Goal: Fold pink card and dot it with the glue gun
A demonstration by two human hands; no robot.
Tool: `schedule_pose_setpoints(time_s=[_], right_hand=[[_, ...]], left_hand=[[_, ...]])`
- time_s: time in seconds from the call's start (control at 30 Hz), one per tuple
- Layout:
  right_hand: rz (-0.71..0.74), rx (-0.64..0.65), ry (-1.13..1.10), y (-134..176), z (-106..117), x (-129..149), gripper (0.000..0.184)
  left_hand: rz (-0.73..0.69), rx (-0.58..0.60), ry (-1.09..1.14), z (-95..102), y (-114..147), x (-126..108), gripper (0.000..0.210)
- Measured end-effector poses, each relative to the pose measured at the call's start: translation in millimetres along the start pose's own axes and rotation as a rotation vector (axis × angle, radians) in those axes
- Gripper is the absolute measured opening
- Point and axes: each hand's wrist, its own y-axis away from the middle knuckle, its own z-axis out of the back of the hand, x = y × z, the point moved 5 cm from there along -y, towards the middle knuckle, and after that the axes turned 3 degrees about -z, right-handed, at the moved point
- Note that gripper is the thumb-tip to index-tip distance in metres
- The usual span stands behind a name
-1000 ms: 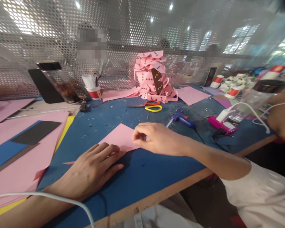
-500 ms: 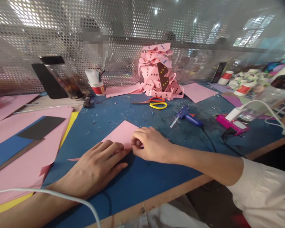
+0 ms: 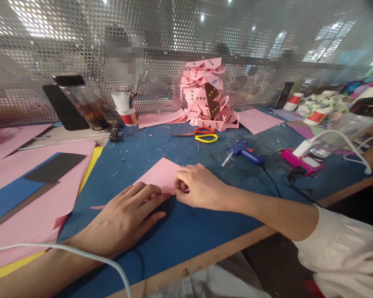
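A pink sheet of paper (image 3: pixel 161 176) lies on the blue table with one corner pointing away from me; its lower part is partly under my hands. My left hand (image 3: pixel 129 213) rests on its near left side, fingers stretched out over the edge and the thumb apart. Curled at the near right edge, my right hand (image 3: pixel 195 186) has its fingertips pinched together on the paper. A thin pink strip (image 3: pixel 98 207) pokes out left of my left hand.
Scissors (image 3: pixel 205 135), a blue glue gun (image 3: pixel 242 152) and a pink power adapter (image 3: pixel 301 160) lie beyond my hands. A pink paper construction (image 3: pixel 202 97) stands by the perforated screen. Stacked coloured sheets (image 3: pixel 71 178) lie left. A white cable (image 3: pixel 90 258) crosses my left forearm.
My right hand has shifted very slightly to the right along the paper's near edge. The left hand and the sheet stay in place. At the far right, another person's hand shows more.
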Motion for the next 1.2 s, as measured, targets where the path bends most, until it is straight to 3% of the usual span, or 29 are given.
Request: schedule_pose_setpoints(time_s=[0.4, 0.8, 1.2], right_hand=[[-0.021, 0.129, 0.055, 2, 15, -10, 0.004], [0.036, 0.049, -0.009, 1, 6, -6, 0.004], [-0.01, 0.158, 0.067, 3, 18, -14, 0.004]], left_hand=[[0.022, 0.004, 0.024, 0.6, 1, 1, 0.036], [0.036, 0.044, 0.036, -3.7, 0, 3, 0.038], [0.058, 0.041, 0.075, -3.1, 0, 5, 0.038]])
